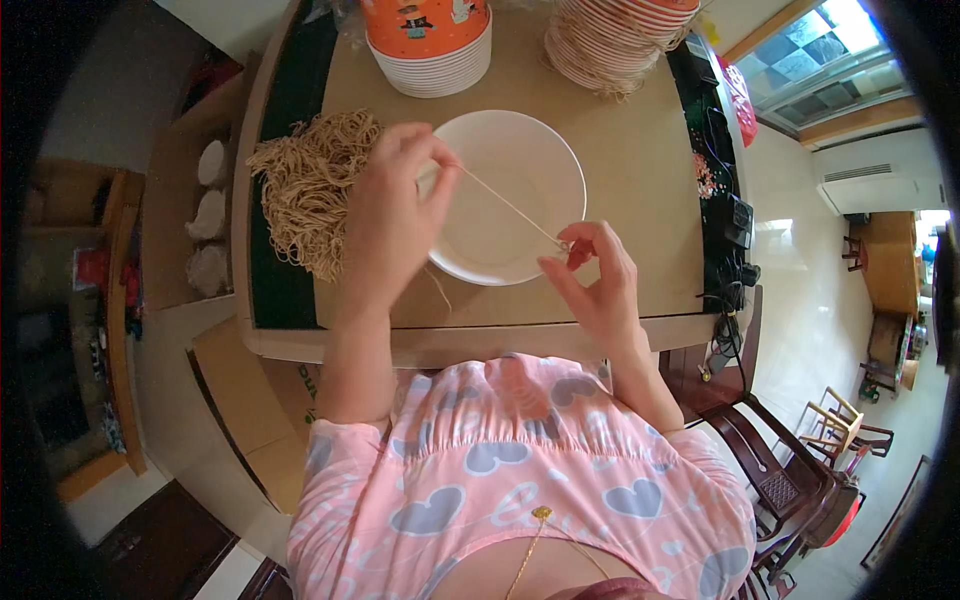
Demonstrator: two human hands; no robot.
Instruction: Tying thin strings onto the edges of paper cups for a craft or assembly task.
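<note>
A pale string [510,205] stretches in a slanting line between my hands, above a white round bowl [577,190] on the table. My left hand [400,195] is closed in a pinch on its upper end, over the bowl's left rim. Lower down, at the bowl's right rim, my right hand [598,275] pinches the other end between thumb and fingers. A loose heap of beige strings [315,185] lies just left of my left hand, which partly hides it. One thin strand trails on the table below that hand.
A stack of white paper tubs [435,70], the top one orange, stands behind the bowl. Far right, another stack of tubs [615,45] has beige strings hanging round it. Black adapters and cables [730,220] line the table's right edge. An open cardboard box [190,200] stands left.
</note>
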